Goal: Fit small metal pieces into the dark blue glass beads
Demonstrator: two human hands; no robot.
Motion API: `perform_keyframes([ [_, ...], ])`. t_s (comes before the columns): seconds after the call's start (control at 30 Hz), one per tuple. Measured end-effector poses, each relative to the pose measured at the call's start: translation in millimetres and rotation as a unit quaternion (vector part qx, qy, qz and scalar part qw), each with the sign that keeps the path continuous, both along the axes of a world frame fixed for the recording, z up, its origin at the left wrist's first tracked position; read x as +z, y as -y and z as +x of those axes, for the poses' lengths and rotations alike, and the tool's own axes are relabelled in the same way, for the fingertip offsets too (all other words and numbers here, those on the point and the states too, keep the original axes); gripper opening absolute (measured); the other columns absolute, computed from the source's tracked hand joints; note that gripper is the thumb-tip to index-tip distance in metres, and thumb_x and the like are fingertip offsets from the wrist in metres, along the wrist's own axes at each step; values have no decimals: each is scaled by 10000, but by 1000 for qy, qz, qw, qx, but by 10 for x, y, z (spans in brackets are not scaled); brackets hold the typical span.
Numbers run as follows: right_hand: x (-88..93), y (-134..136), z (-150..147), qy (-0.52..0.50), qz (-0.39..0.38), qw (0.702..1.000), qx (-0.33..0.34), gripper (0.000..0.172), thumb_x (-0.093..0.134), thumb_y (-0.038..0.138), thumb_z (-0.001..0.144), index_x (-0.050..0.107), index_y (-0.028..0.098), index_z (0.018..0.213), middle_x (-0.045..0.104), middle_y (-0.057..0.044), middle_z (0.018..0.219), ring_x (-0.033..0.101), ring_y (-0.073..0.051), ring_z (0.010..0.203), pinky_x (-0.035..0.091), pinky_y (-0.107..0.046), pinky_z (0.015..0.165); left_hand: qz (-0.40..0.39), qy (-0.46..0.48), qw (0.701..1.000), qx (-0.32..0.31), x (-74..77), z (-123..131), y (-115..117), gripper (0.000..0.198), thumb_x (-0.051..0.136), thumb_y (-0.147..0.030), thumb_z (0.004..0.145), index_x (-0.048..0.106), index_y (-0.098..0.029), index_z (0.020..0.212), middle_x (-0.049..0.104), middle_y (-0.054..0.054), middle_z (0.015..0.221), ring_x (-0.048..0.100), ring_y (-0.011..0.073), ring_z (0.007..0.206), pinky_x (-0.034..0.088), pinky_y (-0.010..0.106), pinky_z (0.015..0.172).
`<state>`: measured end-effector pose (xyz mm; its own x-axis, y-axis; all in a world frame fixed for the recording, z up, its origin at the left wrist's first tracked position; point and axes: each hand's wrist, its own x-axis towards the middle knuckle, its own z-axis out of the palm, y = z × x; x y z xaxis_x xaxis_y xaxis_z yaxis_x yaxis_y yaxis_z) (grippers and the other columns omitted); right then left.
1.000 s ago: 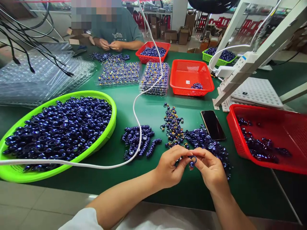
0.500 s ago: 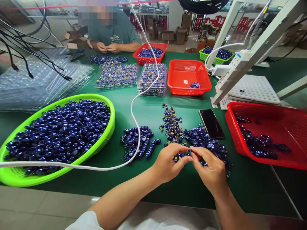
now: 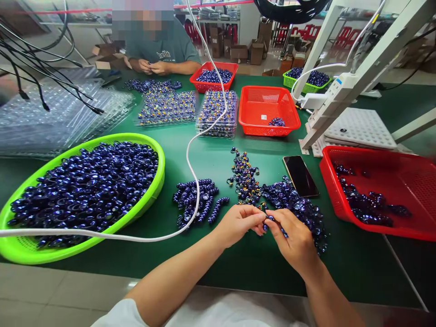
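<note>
The left hand (image 3: 240, 225) and right hand (image 3: 295, 235) pinch a small blue piece (image 3: 266, 227) over the desk's (image 3: 235, 268) near edge. It looks slippery, so it could drop and get lost in the blue pile (image 3: 301, 204).

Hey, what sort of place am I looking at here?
Most likely a workshop or small factory: a big green basket heaped with shiny blue pieces, stacked clear trays, and another person across the green table.
</note>
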<state>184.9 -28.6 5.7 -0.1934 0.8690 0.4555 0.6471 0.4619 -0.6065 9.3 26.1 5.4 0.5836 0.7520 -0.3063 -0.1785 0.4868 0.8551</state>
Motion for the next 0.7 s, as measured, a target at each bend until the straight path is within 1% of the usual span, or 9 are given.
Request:
perform_keyframes([
  [0.07,-20,0,3,4,5,1000,1,261,540,109,935,578,211,1172,675,-81,976,669,-192,880,566,-330,756,22,-12,1000,5,9,-12,-4,417,830,-367,691,689,-108,986,697,61,843,641,127,696,540,284,699],
  [0.13,-40,1,-8,2,15,1000,11,256,540,88,930,572,191,1162,670,-88,960,671,-190,870,567,-319,738,49,-13,999,6,8,-12,10,582,885,-281,611,661,-146,1130,679,77,1021,641,145,812,543,307,768],
  [0.17,-49,2,-17,0,24,1000,18,252,540,75,925,571,180,1153,667,-90,945,672,-188,860,567,-313,730,58,-11,998,2,2,-5,23,624,892,-253,595,655,-159,1165,664,79,1065,638,154,856,539,320,804],
  [0.2,-58,4,-29,0,32,999,24,246,541,63,920,570,171,1139,665,-89,922,673,-186,844,568,-307,721,65,-9,998,-3,-8,3,39,618,886,-241,601,661,-162,1172,657,76,1071,636,159,878,533,330,832],
  [0.27,-72,10,-51,7,53,998,28,222,548,54,911,571,156,1107,658,-85,865,671,-183,792,565,-301,688,78,-8,997,-7,-34,24,74,519,861,-245,641,695,-150,1123,657,67,1018,636,161,870,525,336,849],
  [0.33,-80,23,-71,21,74,997,24,199,553,56,907,572,148,1082,653,-81,818,659,-180,730,554,-298,641,100,-14,995,-5,-55,36,103,436,847,-255,661,721,-137,1061,659,60,952,629,159,838,525,322,816],
  [0.5,-76,70,-115,39,100,994,11,185,541,69,906,573,147,1070,655,-79,770,633,-181,663,529,-302,581,137,-19,990,2,-50,15,130,345,842,-260,669,748,-128,974,654,47,852,607,143,767,510,273,718],
  [0.6,-78,88,-130,47,113,992,-4,184,537,78,906,575,151,1070,662,-78,761,641,-185,654,522,-299,564,123,-13,992,-2,-40,11,124,328,848,-249,664,754,-127,954,651,43,838,599,135,762,501,257,707],
  [0.7,-94,92,-129,44,117,992,-9,183,545,85,904,581,154,1069,670,-78,766,656,-187,656,530,-299,568,70,18,997,-1,-45,28,124,373,871,-258,630,746,-123,955,658,36,822,607,129,751,507,264,725],
])
